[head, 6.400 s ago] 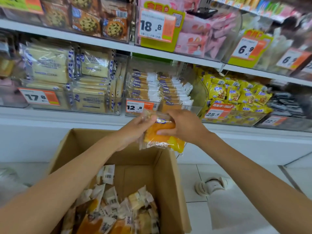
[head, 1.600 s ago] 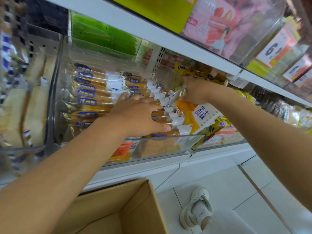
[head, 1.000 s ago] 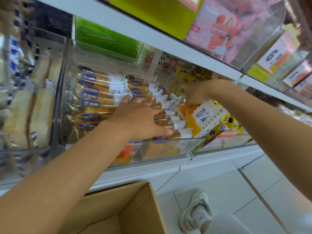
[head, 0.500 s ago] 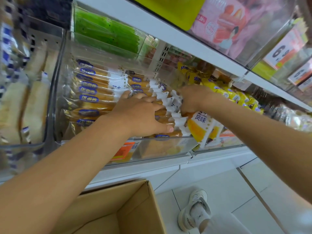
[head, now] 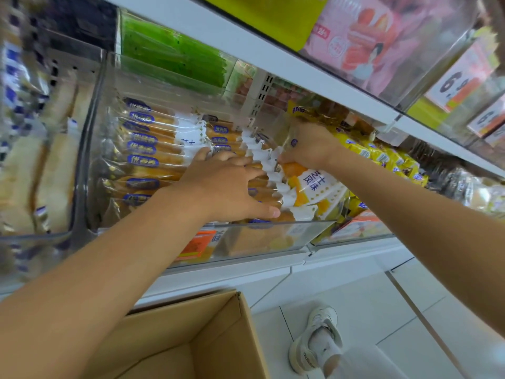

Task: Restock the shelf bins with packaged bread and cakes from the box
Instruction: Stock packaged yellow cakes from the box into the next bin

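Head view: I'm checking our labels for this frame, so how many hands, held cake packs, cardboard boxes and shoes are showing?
Hands: 2, the left hand and the right hand
Cake pack, gripped by the right hand: 1
Cardboard box: 1
Shoe: 1
Total: 5

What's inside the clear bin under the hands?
The clear bin holds rows of orange cake packs on edge. Left hand presses them; right hand pinches one more pack at the right. Bin floor and packs under the hands are hidden.
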Demonstrator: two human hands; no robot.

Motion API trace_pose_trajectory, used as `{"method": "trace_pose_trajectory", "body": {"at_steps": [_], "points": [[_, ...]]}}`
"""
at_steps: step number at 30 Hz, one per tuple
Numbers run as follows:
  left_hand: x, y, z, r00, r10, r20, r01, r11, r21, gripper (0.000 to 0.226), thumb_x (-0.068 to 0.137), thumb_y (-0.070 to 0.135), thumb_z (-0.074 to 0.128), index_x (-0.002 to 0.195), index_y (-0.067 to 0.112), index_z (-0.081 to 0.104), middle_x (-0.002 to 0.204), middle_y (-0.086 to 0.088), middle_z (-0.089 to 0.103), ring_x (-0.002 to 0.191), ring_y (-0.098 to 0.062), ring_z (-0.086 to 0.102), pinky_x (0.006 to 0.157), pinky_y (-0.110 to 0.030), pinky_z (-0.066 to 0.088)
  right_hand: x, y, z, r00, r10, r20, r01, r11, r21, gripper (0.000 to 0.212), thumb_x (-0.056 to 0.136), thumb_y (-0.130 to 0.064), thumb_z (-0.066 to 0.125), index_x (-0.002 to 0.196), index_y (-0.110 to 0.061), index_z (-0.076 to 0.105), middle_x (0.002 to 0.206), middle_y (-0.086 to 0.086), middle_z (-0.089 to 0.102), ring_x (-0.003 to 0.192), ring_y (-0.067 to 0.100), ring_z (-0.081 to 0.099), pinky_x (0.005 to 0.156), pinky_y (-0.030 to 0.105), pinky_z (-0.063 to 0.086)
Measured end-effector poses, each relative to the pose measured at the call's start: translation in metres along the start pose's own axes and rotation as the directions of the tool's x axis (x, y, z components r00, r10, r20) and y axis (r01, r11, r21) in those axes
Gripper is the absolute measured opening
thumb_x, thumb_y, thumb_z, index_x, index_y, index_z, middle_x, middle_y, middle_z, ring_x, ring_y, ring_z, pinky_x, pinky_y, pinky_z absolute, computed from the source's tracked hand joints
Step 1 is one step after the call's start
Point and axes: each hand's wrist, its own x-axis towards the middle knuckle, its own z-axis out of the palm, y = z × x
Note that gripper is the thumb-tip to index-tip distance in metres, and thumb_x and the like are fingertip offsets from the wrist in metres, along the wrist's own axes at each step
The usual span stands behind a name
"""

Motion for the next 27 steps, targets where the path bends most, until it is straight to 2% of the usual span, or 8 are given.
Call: {"method": "trace_pose_trajectory", "body": {"at_steps": [3, 7, 11, 14, 16, 18, 20, 27], "points": [[-0.002, -0.001, 0.001, 1.000, 0.014, -0.001, -0.014, 1.000, -0.012, 0.090, 0.071, 0.089, 0.039, 0.150, 0.048, 0.022, 0.163, 0.015, 0.008, 0.150, -0.015, 0.003, 0.121, -0.049, -0.002, -0.012, 0.008, 0.003, 0.994, 0.044, 0.096, -0.043, 0.999, -0.005, 0.074, 0.086, -0.031, 0.073, 0.146, -0.015, 0.033, 0.131, 0.009, 0.054, 0.117, 0.027, 0.054, 0.082, 0.027, 0.041], [-0.002, -0.001, 0.002, 1.000, 0.013, 0.002, -0.013, 1.000, -0.024, 0.090, 0.071, 0.088, 0.040, 0.150, 0.047, 0.023, 0.163, 0.014, 0.008, 0.150, -0.015, 0.002, 0.121, -0.048, -0.004, -0.010, 0.004, 0.012, 0.997, 0.034, 0.068, -0.025, 0.992, -0.121, 0.077, 0.085, -0.029, 0.070, 0.147, -0.016, 0.026, 0.133, 0.016, 0.052, 0.111, 0.033, 0.057, 0.083, 0.036, 0.048], [0.000, 0.000, 0.002, 1.000, 0.001, -0.014, -0.001, 1.000, -0.021, 0.091, 0.070, 0.089, 0.041, 0.150, 0.047, 0.025, 0.164, 0.012, 0.010, 0.150, -0.015, 0.003, 0.121, -0.048, -0.003, -0.021, 0.006, 0.001, 0.996, -0.006, 0.085, 0.001, 0.998, 0.057, 0.090, 0.092, -0.044, 0.059, 0.155, -0.023, -0.001, 0.160, 0.013, 0.014, 0.143, 0.036, 0.026, 0.112, 0.044, 0.029], [0.000, -0.001, 0.003, 1.000, 0.002, -0.016, -0.003, 1.000, -0.015, 0.093, 0.070, 0.089, 0.040, 0.150, 0.046, 0.024, 0.164, 0.012, 0.009, 0.150, -0.015, 0.003, 0.121, -0.049, -0.003, -0.042, 0.016, 0.009, 0.992, -0.127, -0.004, 0.125, 0.978, -0.166, 0.074, 0.094, -0.060, 0.032, 0.148, -0.009, 0.031, 0.154, 0.021, 0.025, 0.140, 0.038, 0.024, 0.115, 0.046, 0.025], [-0.001, -0.001, 0.003, 1.000, 0.005, -0.012, -0.005, 1.000, -0.008, 0.093, 0.070, 0.089, 0.040, 0.151, 0.046, 0.022, 0.164, 0.012, 0.008, 0.150, -0.015, 0.002, 0.121, -0.049, -0.003, -0.045, 0.019, 0.019, 0.967, -0.181, 0.177, 0.214, 0.958, -0.191, 0.082, 0.090, -0.073, 0.020, 0.143, -0.013, 0.041, 0.157, 0.020, 0.018, 0.145, 0.035, 0.018, 0.116, 0.045, 0.023], [-0.001, 0.000, 0.002, 1.000, 0.006, -0.012, -0.006, 1.000, -0.001, 0.093, 0.070, 0.089, 0.040, 0.151, 0.046, 0.021, 0.164, 0.012, 0.007, 0.150, -0.015, 0.001, 0.121, -0.050, -0.003, -0.040, 0.015, 0.016, 0.939, -0.156, 0.307, 0.194, 0.976, -0.098, 0.065, 0.097, -0.057, 0.042, 0.152, -0.026, 0.027, 0.164, 0.006, 0.001, 0.150, 0.024, 0.009, 0.118, 0.036, 0.017], [-0.001, 0.000, 0.001, 1.000, 0.001, -0.006, -0.001, 1.000, -0.002, 0.093, 0.070, 0.089, 0.040, 0.151, 0.047, 0.020, 0.164, 0.012, 0.006, 0.150, -0.015, 0.001, 0.121, -0.049, -0.003, -0.034, 0.015, 0.008, 0.914, -0.174, 0.367, 0.186, 0.983, 0.003, 0.071, 0.095, -0.046, 0.054, 0.154, -0.032, 0.016, 0.164, -0.003, -0.005, 0.150, 0.017, 0.005, 0.117, 0.030, 0.014], [-0.001, 0.001, 0.000, 1.000, -0.014, 0.010, 0.014, 1.000, 0.024, 0.095, 0.070, 0.089, 0.039, 0.152, 0.046, 0.018, 0.164, 0.012, 0.004, 0.151, -0.015, -0.001, 0.121, -0.049, -0.003, -0.050, 0.028, 0.014, 0.895, -0.143, 0.423, 0.140, 0.989, 0.038, 0.084, 0.100, -0.032, 0.049, 0.154, -0.023, -0.015, 0.160, -0.008, -0.023, 0.149, 0.012, -0.006, 0.121, 0.032, 0.009]]}}
